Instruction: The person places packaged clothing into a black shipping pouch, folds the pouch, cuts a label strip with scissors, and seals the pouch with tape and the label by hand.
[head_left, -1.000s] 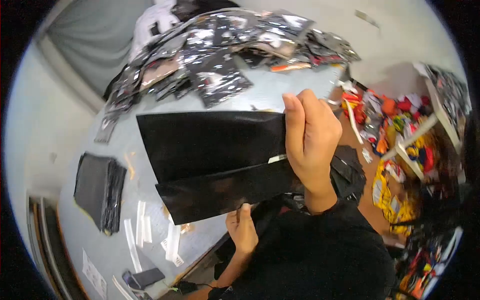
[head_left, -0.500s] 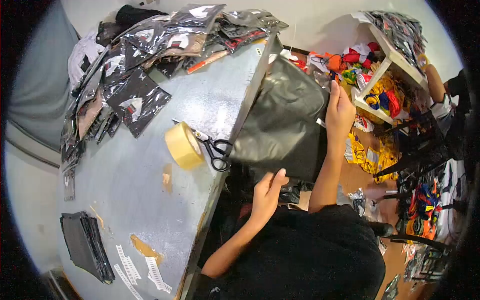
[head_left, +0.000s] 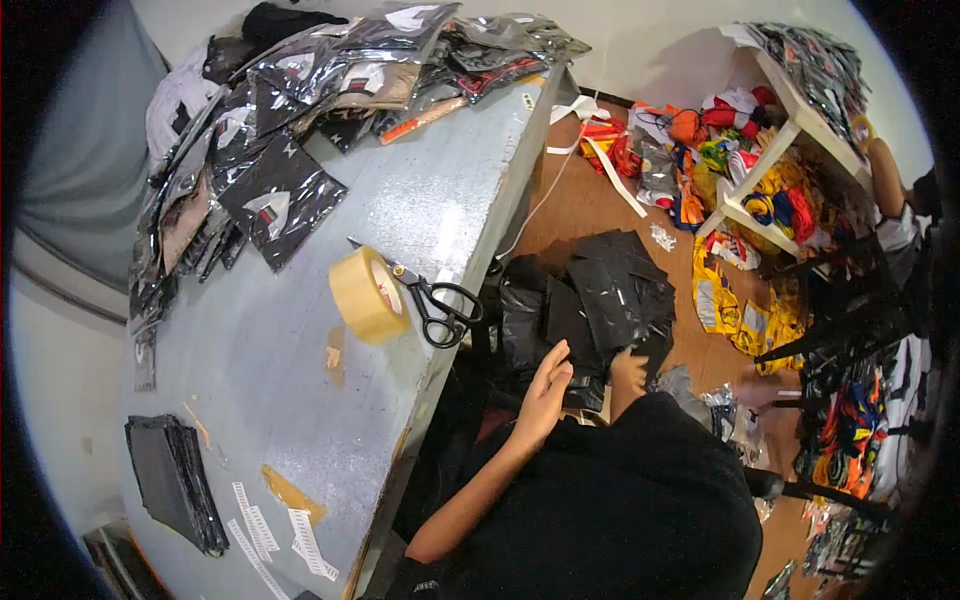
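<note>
My left hand (head_left: 543, 402) is raised just off the table edge, fingers stretched out and holding nothing. Lower down, my right hand (head_left: 628, 372) is at the near edge of a pile of flat black plastic bags (head_left: 615, 290) beside the table. Its fingers are small and blurred, so I cannot see whether they grip a bag. On the table close to my left hand lie black-handled scissors (head_left: 440, 312), their blades partly behind a roll of tan packing tape (head_left: 366, 294).
Clear-bagged garments (head_left: 280, 205) are heaped along the table's far side. A stack of black packets (head_left: 176, 484) and white label strips (head_left: 312, 546) lie at the near left. Colourful bundles (head_left: 740, 120) fill the floor and white shelf (head_left: 760, 165). Another person's arm (head_left: 886, 178) shows at right.
The large black bag held up between both hands has left them, exposing the pile and floor behind it. My right hand has dropped down to the pile; my left hand has risen slightly and straightened its fingers.
</note>
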